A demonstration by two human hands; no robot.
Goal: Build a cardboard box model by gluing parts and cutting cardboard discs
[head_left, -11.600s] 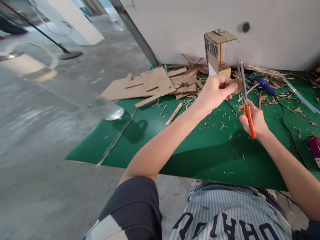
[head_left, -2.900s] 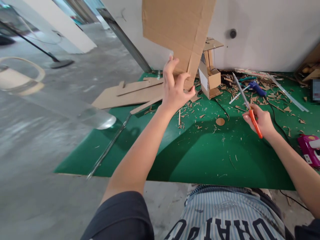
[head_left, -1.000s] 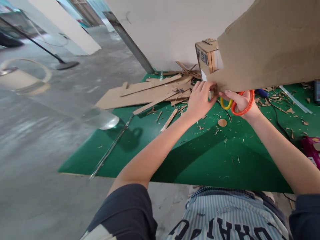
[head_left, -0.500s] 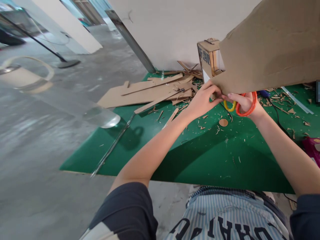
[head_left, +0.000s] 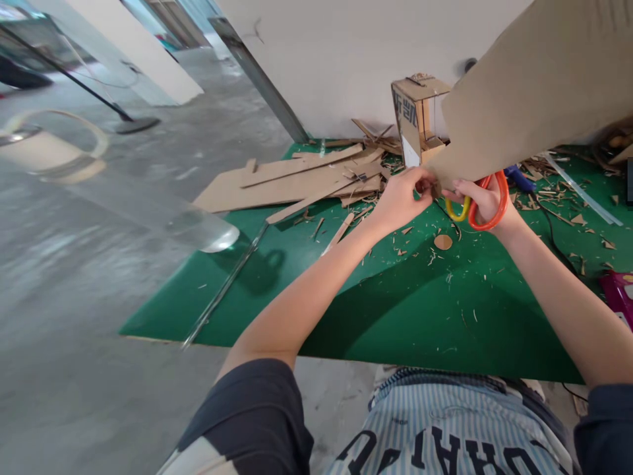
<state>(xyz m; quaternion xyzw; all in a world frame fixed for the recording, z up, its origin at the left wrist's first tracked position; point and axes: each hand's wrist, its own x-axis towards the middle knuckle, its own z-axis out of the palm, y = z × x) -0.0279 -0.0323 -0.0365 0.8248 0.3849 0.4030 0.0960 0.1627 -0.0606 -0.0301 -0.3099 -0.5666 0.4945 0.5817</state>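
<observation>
A large brown cardboard sheet [head_left: 514,99] is held up over the green table at the right. My left hand [head_left: 408,194] pinches its lower left corner, fingers closed. Close beside it, my right hand [head_left: 482,198] is closed around scissors with red and yellow handles [head_left: 503,201]; the blades are hidden behind the hands and cardboard. A small round cardboard disc [head_left: 443,242] lies on the table just below both hands. Behind the sheet stands a cardboard box structure [head_left: 420,115] with printed characters on its side.
Cardboard strips and flat pieces [head_left: 297,178] lie piled at the back left of the green table [head_left: 420,323]. Scraps litter its surface. A blue-handled tool [head_left: 519,178] with a black cord and a purple package [head_left: 618,290] are at the right. A clear plastic strip [head_left: 222,290] lies leftward.
The cardboard sheet has tilted, its right side rising and uncovering more of the table and the box structure behind. Both hands stay in nearly the same place.
</observation>
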